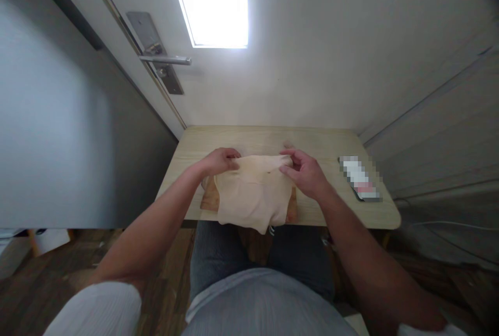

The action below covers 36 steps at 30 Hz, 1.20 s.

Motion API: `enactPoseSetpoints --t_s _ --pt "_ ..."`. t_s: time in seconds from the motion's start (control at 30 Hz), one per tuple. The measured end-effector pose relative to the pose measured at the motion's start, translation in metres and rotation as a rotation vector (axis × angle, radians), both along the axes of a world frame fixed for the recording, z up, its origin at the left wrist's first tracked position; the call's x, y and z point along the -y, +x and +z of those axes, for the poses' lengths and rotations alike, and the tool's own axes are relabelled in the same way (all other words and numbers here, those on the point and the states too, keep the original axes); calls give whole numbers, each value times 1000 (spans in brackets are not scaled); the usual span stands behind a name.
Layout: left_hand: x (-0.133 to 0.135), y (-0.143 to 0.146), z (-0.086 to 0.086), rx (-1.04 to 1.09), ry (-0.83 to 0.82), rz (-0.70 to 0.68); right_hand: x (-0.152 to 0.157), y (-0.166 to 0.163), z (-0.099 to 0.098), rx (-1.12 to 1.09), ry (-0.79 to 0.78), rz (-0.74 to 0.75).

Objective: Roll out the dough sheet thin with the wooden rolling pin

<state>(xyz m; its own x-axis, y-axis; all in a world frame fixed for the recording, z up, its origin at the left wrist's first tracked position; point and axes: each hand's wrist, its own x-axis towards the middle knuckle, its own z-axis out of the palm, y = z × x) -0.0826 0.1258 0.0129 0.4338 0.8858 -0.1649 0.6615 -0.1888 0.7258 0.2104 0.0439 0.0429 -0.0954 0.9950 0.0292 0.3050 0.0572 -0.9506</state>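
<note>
One left hand (220, 161) and one right hand (306, 171) are pinching the far corners of one cream, wrinkled cloth (254, 193) draping over one flat brown piece (210, 196) on one surface (322, 141); one phone (356, 176) is lying nearby.

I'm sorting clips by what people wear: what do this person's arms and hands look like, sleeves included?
The left hand and right hand wear no gloves; no watch shows. Both forearms are bare. The left sleeve is short, pale grey-white; the right sleeve barely shows.
</note>
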Motion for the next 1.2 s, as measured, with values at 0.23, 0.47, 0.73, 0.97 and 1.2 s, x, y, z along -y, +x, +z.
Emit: enactPoseSetpoints --t_s 0.23,0.47,0.73,0.97,1.2 --pt "4 -19 16 -130 139 60 -8 8 -6 148 24 -50" --pt "23 -25 47 179 46 13 7 7 28 159 -3 -1" --pt "68 -30 106 325 112 87 56 7 92 -32 33 35" --pt "70 -24 133 317 135 132 46 13 93 -55 95 -30" --pt "9 -7 74 146 166 154 -8 17 33 377 149 -155"
